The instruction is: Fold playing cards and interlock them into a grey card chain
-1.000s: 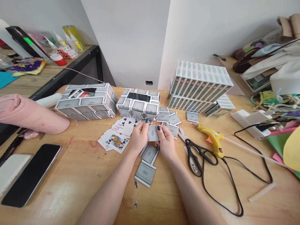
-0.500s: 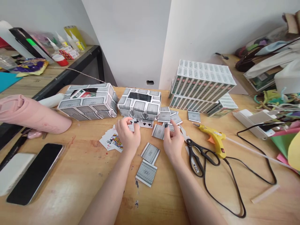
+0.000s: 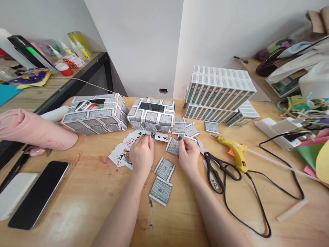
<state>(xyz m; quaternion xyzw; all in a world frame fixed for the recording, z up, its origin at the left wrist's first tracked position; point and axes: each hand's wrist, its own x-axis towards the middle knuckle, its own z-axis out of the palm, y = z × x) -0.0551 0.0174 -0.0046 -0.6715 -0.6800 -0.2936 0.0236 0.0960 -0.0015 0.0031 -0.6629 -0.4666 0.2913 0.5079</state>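
My left hand [image 3: 142,152] is closed, its thumb and fingertips pressed together over the playing cards; what they pinch, if anything, is hidden. Beside it, face-up playing cards [image 3: 119,157] lie fanned out, with a spade card [image 3: 161,137] just beyond the fingertips. My right hand [image 3: 188,153] is closed too, thumb and fingers together at the edge of a folded card [image 3: 172,146] with a grey patterned back. Whether it grips that card I cannot tell. Two more folded cards, an upper one [image 3: 165,168] and a lower one [image 3: 160,190], lie between my forearms.
Two boxes covered in folded cards, a larger one [image 3: 95,115] and a smaller one [image 3: 151,115], stand behind my hands. Stacked card packs [image 3: 221,91] rise at back right. Scissors [image 3: 218,171] and a corded yellow glue gun [image 3: 236,151] lie right; a phone [image 3: 39,195] lies left.
The club card that was in my left hand now appears low among the fanned cards, and that hand's fingers have closed. My right thumb and fingers have drawn together, slightly lower and leftward.
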